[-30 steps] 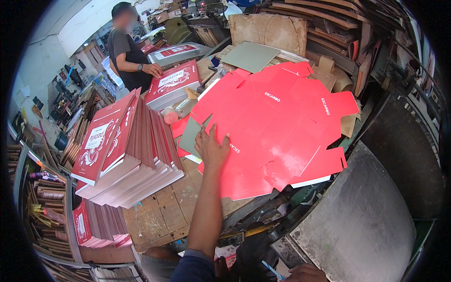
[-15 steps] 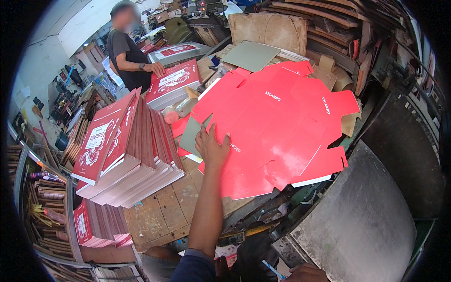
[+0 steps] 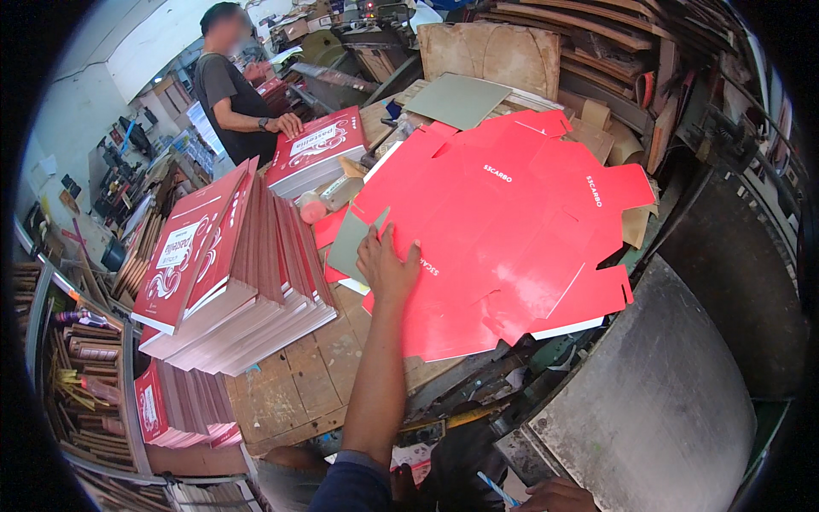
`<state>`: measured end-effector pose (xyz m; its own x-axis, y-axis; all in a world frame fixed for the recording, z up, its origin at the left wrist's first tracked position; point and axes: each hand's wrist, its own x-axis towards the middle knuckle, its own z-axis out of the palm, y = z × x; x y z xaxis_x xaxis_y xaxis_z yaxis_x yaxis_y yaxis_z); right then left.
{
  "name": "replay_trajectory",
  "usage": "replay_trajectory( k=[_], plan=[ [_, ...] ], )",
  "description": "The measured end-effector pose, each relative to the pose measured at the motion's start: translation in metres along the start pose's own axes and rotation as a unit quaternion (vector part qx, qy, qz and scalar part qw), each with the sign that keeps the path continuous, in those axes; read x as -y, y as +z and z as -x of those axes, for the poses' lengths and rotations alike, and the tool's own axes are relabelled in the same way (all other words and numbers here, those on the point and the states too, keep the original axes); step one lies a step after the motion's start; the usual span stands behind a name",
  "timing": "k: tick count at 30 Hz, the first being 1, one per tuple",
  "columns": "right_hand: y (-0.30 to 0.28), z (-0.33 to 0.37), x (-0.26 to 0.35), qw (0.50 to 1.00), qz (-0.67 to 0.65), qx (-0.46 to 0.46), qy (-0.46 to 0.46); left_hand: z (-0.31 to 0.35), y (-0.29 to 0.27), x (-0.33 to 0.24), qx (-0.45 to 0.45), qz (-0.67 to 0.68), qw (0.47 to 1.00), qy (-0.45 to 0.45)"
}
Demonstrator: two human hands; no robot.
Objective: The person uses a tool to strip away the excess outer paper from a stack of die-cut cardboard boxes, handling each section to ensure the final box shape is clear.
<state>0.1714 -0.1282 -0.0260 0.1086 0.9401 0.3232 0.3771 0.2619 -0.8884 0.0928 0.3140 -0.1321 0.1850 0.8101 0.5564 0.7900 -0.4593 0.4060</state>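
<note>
A large red die-cut carton sheet (image 3: 512, 230), printed in white, lies flat on the wooden table with notched flaps along its edges. My left hand (image 3: 388, 266) rests on its left part, fingers spread and palm down, holding nothing. Beside those fingertips, a grey-green board (image 3: 348, 245) shows from under the red sheet. At the lower edge my right hand (image 3: 556, 495) is only partly in view. From its fingers sticks out a thin blue-and-white striped stick (image 3: 492, 486), whose kind I cannot make out.
Stacks of printed dark-red card blanks (image 3: 239, 294) stand to the left, with another pile (image 3: 316, 158) beyond. A co-worker (image 3: 230, 94) stands there, one hand on that pile. A grey metal plate (image 3: 648, 392) slopes at right. Old boards (image 3: 589, 43) are heaped behind.
The machine surface beside the co-worker has changed position, and the printed sheet on it no longer shows there. The co-worker's other hand has come into view, raised. My hands stay nearly still.
</note>
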Motion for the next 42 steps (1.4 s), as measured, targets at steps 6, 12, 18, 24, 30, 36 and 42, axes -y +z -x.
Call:
replay_trajectory(
  k=[6, 12, 18, 24, 30, 36, 42],
  plan=[
    [0.000, -0.001, -0.002, 1.000, 0.001, 0.002, -0.007, 0.000, -0.002, -0.002, 0.007, 0.005, 1.000, -0.010],
    [-0.001, -0.001, 0.000, 1.000, 0.000, 0.004, 0.002, 0.001, 0.000, -0.001, -0.007, 0.009, 1.000, 0.001],
    [-0.002, 0.000, 0.003, 0.999, 0.005, 0.017, 0.034, 0.001, 0.000, -0.002, -0.005, 0.012, 1.000, -0.003],
    [-0.001, 0.000, 0.003, 0.999, -0.007, 0.013, 0.036, 0.001, 0.002, 0.002, -0.026, 0.008, 1.000, 0.007],
    [-0.001, -0.001, 0.005, 0.999, -0.003, 0.003, 0.037, 0.000, 0.000, -0.002, -0.005, 0.018, 1.000, -0.006],
    [0.000, -0.001, 0.005, 0.999, 0.000, -0.001, 0.033, 0.000, 0.000, 0.001, -0.011, 0.016, 1.000, -0.001],
    [0.001, -0.001, 0.005, 1.000, 0.001, -0.009, 0.029, 0.002, 0.002, 0.002, -0.017, 0.013, 1.000, 0.003]
  ],
)
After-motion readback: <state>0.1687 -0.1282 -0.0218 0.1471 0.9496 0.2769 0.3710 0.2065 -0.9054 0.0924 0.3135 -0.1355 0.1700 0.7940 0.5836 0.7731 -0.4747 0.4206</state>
